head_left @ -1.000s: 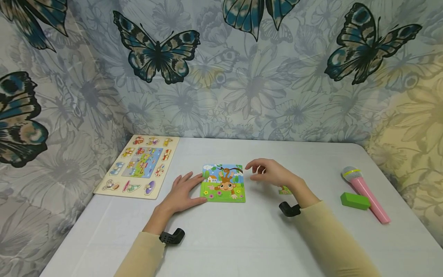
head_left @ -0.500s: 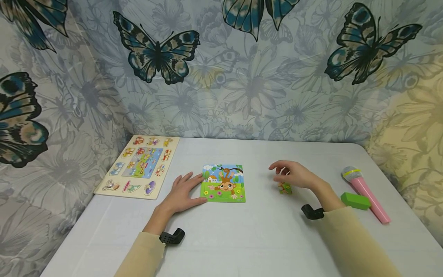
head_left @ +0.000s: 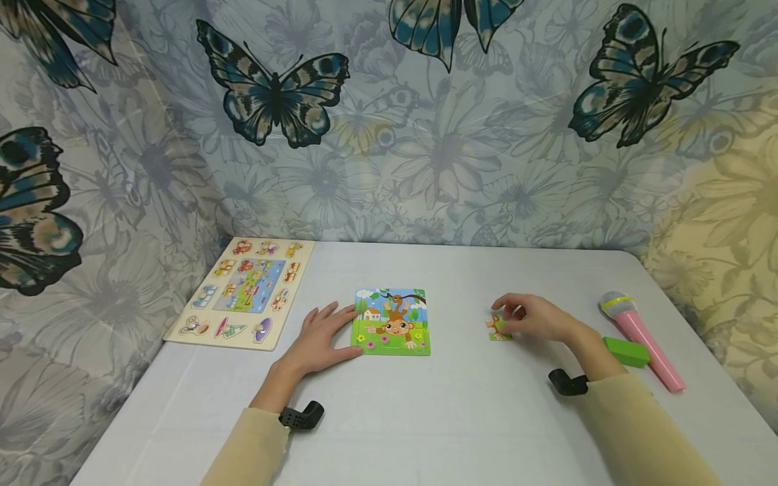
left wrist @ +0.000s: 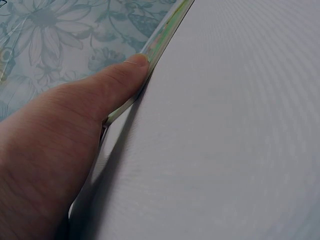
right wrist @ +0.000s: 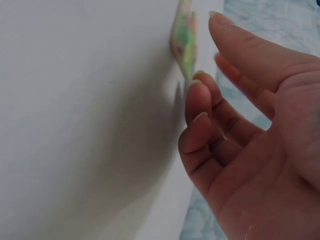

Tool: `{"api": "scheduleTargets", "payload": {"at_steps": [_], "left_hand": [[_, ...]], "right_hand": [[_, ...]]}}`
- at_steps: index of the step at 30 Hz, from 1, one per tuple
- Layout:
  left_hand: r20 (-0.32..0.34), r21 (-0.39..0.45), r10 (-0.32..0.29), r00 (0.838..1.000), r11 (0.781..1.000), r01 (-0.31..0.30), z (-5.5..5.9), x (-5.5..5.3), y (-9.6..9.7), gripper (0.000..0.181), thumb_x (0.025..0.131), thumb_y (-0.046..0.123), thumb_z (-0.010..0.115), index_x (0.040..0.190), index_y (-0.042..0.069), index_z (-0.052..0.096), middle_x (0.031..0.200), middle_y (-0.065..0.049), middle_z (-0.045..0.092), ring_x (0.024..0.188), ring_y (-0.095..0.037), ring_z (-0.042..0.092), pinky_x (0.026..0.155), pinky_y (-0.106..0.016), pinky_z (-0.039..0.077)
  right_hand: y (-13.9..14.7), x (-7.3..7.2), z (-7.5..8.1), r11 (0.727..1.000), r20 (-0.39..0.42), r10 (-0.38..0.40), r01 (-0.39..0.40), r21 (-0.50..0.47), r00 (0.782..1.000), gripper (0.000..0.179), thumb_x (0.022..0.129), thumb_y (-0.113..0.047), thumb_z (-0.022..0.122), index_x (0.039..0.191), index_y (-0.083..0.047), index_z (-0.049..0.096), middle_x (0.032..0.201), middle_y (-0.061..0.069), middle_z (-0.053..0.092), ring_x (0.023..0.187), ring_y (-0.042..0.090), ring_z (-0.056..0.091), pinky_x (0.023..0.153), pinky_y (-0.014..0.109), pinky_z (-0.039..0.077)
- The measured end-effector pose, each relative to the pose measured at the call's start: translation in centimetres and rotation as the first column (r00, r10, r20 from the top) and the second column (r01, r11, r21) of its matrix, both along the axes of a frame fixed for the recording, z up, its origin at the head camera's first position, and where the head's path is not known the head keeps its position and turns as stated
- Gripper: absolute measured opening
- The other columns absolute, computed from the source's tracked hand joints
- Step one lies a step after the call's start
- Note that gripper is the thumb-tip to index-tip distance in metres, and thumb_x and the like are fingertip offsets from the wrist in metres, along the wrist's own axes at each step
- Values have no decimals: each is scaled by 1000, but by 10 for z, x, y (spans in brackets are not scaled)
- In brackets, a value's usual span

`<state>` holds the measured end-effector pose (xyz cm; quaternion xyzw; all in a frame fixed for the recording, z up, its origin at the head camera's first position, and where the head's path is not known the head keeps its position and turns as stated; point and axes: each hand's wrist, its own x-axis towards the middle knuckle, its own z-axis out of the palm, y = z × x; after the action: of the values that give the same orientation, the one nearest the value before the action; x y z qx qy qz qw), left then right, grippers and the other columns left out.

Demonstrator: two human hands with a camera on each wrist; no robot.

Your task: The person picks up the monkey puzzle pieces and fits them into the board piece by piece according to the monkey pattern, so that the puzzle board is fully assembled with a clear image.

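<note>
A square picture puzzle (head_left: 398, 322) with a monkey hanging from a branch lies flat in the middle of the table. My left hand (head_left: 323, 337) rests at its left side, fingertips on the upper left edge and thumb at the lower left corner. The left wrist view shows that thumb on the edge of the puzzle (left wrist: 172, 31). Further right lies a small loose puzzle piece (head_left: 494, 332), green with brown. Over it hovers my right hand (head_left: 537, 317), partly hiding it. In the right wrist view, thumb and index finger stand apart beside the puzzle piece (right wrist: 184, 47), with the other fingers loosely bent.
A large wooden picture board (head_left: 206, 290) with vehicle and toy shapes lies at the back left. On the right are a green block (head_left: 629, 352) and a pink toy microphone (head_left: 653, 358), close together. A butterfly-patterned cloth (head_left: 444, 135) rises behind the white table (head_left: 437, 425).
My right hand has moved right, away from the monkey puzzle's right edge, and come down over the loose piece. The left hand has stayed in place.
</note>
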<state>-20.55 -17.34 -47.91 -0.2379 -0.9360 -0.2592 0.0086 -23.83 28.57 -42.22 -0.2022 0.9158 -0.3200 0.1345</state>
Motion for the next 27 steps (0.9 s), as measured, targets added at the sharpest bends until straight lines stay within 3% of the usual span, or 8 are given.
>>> {"api": "scheduleTargets", "payload": {"at_steps": [5,27], "left_hand": [[-8,12,-4,1000,1000,4,1,1,0,78,87,54,72,149,12,52,156,-4,44,149,-35,24,117,-62,8],[7,5,2,1000,1000,-2,1,1,1,79,86,55,73,150,13,52,157,-2,43,150,-33,23,117,-61,7]], "right_hand": [[0,1,-6,999,-5,-4,4,34,1000,39,85,-19,83,118,-5,66,98,5,57,87,22,53,76,35,48],[-5,3,-10,1000,-50,20,-19,18,999,34,85,-9,81,111,-1,61,96,5,55,82,20,51,71,31,46]]}}
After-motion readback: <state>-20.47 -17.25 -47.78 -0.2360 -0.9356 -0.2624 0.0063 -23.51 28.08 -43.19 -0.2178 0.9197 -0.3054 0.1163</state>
